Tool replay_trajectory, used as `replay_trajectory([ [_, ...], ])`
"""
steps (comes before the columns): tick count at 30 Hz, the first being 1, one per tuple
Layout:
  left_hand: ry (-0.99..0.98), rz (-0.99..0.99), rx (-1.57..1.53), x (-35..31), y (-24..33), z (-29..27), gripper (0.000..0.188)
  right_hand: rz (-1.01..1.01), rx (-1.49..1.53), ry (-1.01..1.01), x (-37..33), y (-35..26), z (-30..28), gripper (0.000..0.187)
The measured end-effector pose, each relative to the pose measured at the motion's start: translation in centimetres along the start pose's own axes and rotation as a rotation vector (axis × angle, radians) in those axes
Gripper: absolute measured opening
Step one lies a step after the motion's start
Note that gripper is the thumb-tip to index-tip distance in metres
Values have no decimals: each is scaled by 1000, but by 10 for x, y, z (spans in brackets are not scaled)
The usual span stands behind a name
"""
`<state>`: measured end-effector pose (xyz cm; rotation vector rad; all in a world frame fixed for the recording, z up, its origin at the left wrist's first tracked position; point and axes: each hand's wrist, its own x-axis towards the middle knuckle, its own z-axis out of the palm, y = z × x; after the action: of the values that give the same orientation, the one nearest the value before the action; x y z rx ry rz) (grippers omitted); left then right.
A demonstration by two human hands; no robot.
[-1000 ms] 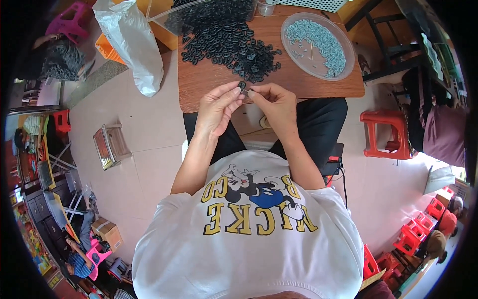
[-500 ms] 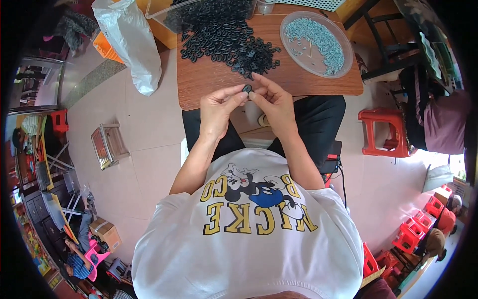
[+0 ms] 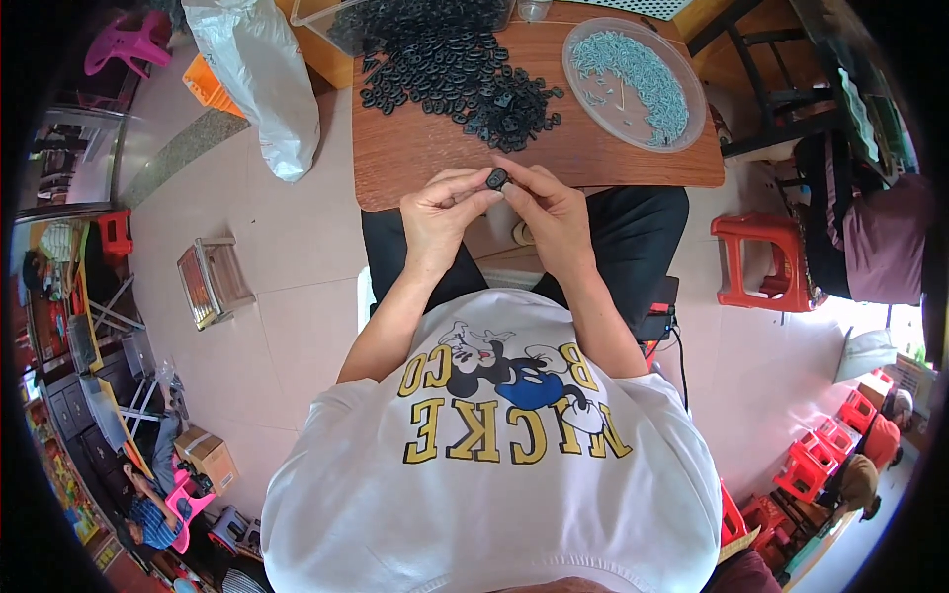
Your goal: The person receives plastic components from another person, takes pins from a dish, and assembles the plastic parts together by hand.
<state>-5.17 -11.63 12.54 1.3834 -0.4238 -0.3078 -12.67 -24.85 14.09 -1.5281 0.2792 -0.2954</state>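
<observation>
Just over the near edge of the brown wooden table (image 3: 633,170), both hands meet at a small black oval plastic piece (image 3: 497,179). My left hand (image 3: 440,210) pinches it from the left between thumb and fingers. On the other side, the thumb and fingertips of my right hand (image 3: 550,211) close on the same piece. Whether a smaller part sits between the right fingertips is too small to tell. Beyond the hands lies a spread pile of similar black plastic pieces (image 3: 445,84). To the right of it, a round clear tray (image 3: 696,121) holds many small pale blue-grey parts (image 3: 643,74).
A clear plastic bin (image 3: 321,18) of black pieces stands at the far left of the table, near a small clear cup (image 3: 534,10). A white sack (image 3: 262,89) leans left. Red stools (image 3: 756,262) and a small metal-framed stool (image 3: 213,282) stand on the floor. Other people sit farther off.
The black piece has turned, so its broad face now shows more. My right fingers have bent down closer around it, and both hands have stayed in nearly the same place.
</observation>
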Motion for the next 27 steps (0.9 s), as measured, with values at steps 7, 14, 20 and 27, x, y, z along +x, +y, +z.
replay_trajectory([
  [7,-10,2,55,-2,3,2,24,43,85,82,-6,-12,7,28],
  [14,-71,53,20,0,1,0,22,19,91,108,-10,-7,3,23],
  [20,-126,34,54,1,-1,-2,22,-45,61,152,-13,-7,3,21],
  [27,-99,-137,-163,-6,-12,1,39,168,-46,-325,38,-21,-45,22],
])
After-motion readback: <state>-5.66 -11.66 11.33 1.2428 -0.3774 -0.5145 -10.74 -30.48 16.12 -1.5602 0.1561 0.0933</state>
